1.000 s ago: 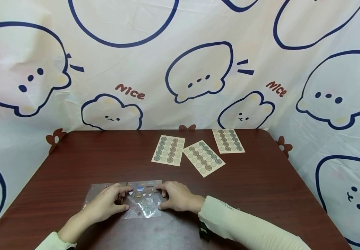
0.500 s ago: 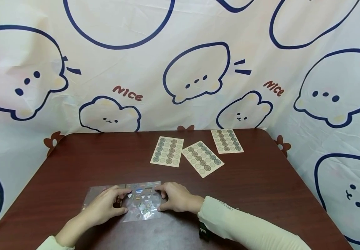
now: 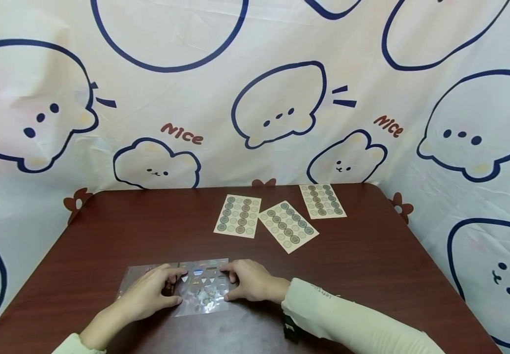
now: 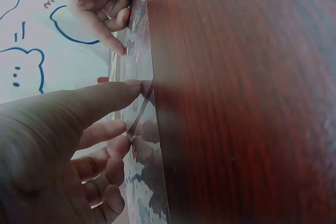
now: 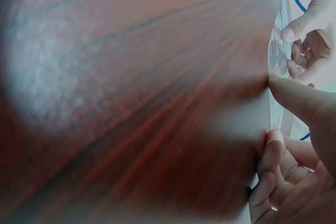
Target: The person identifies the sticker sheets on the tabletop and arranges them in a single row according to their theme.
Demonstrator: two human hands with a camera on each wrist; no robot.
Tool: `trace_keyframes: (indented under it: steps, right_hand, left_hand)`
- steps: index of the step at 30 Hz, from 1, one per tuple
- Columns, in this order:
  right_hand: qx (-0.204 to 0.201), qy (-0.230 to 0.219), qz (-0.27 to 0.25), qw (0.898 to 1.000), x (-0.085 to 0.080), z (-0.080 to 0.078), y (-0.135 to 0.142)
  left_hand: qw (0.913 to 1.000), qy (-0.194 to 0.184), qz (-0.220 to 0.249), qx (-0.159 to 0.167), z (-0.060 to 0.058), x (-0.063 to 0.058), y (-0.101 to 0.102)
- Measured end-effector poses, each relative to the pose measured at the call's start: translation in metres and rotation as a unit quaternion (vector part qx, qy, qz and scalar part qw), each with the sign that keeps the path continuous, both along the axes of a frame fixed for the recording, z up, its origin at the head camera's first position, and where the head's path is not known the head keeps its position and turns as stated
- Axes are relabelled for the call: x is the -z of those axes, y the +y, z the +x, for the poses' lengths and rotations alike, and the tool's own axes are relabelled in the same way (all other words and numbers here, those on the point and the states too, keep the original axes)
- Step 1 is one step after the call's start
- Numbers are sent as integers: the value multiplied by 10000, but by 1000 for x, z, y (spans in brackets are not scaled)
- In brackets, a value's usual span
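Transparent sheet: The transparent sheet [image 3: 204, 290] with small printed shapes lay flat on the table [image 3: 348, 275], between the two hands; its lower part reflected light strongly
Left hand: The left hand [image 3: 151, 290] had thumb and index finger spread apart, both tips touching the left side of the sheet, while the other fingers were loosely bent
Right hand: The right hand [image 3: 252, 282] also had thumb and index finger apart, their tips at the right edge of the sheet
Clear film: More clear film [image 3: 132, 275] lay under the left hand; whether it was a separate sheet, I could not tell
Paper sheets: Three cream paper sheets [image 3: 288, 227] with rows of round prints lay farther back
Cloth: Behind the table hung a white cloth [image 3: 281, 29] with blue-outlined cartoon animals and the word "Nice"
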State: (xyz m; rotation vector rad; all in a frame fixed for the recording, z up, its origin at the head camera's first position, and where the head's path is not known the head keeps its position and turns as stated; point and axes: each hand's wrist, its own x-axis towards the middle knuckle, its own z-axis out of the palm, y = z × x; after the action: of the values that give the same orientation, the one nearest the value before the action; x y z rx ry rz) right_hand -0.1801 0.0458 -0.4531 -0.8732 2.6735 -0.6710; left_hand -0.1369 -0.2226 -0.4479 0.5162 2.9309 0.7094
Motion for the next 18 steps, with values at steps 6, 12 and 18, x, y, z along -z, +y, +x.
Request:
trace_keyframes:
  steps: [6,12,18]
  right_hand:
    - [-21,-52,-48,10000,1,-1,1]
    - [-46,-93,-103,9999,0,-2,1]
    - [-45,-192,-238,9995,-2,-3,2]
  left_hand:
    - [9999,-76,-67,-32,-1,1,1]
    - [9998,-60,-172,-68,-2,1,1]
    - [9997,-119,-197,-49,-3,-1,0]
